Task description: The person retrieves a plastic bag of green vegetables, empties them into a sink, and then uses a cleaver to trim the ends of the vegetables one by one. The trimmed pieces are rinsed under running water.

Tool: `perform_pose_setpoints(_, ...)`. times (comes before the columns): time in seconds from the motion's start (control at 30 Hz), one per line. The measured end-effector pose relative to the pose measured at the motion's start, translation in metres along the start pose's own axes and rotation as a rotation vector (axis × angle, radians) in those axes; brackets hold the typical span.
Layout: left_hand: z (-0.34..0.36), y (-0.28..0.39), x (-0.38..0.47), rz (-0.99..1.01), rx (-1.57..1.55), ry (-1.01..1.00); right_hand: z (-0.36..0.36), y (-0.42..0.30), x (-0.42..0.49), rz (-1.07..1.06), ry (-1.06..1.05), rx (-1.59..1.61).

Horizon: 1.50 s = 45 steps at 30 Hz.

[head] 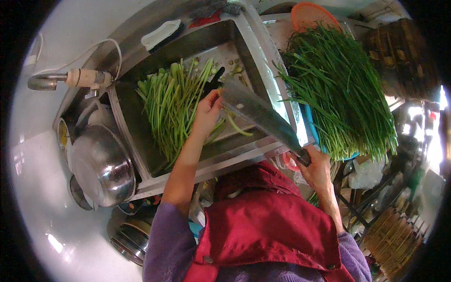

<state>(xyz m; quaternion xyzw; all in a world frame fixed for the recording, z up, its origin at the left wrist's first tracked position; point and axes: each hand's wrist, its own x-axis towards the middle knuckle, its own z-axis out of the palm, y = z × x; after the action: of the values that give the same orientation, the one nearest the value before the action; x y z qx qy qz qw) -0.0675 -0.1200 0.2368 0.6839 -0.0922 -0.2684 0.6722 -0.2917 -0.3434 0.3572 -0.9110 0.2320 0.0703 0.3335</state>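
My right hand (317,168) grips the dark handle of a large, wide-bladed knife (260,112), whose blade points up and left over the near right part of a metal sink (131,141). By the blade's far end is my left hand (208,112), its fingers bent close together; whether they pinch something small there cannot be told. A heap of green stalks (172,102) lies in the left half of the sink. Beyond my left hand, a black-handled tool (219,74) lies partly hidden. Cut round pieces (236,66) and a loose curved stalk (239,128) are on the sink's floor.
Right of the sink, a large pile of long green leafy stalks (345,91) rests on a blue container (310,123), with an orange basket (313,16) behind. A faucet (70,78) and a steel basin (102,165) stand left. A white tray (160,34) sits behind the sink.
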Motion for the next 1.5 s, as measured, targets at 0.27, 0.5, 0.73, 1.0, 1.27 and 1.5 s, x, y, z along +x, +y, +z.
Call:
perform_pose_setpoints(0.27, -0.009, -0.036, -0.011, -0.198, -0.571, -0.111, 0.014, -0.019, 0.028, -0.356, -0.012, -0.105)
perform_pose_setpoints(0.5, -0.038, -0.046, -0.027, -0.166, -0.521, -0.041, 0.014, -0.031, 0.036, -0.433, 0.046, -0.068)
perform_pose_setpoints(0.73, -0.047, -0.001, -0.030, 0.109, 0.332, 0.085, 0.018, -0.015, 0.040, -0.279, -0.124, -0.111)
perform_pose_setpoints(1.0, -0.127, 0.014, 0.003, -0.086, 0.547, 0.171, -0.005, 0.000, 0.049, 0.121, -0.058, 0.134)
perform_pose_setpoints(1.27, -0.218, -0.050, 0.071, 0.205, 1.171, 0.426, -0.012, 0.003, 0.034, 0.269, -0.030, 0.116)
perform_pose_setpoints(1.5, -0.115, -0.118, 0.008, 0.091, 1.007, -0.522, 0.007, 0.008, 0.022, 0.294, -0.096, 0.172)
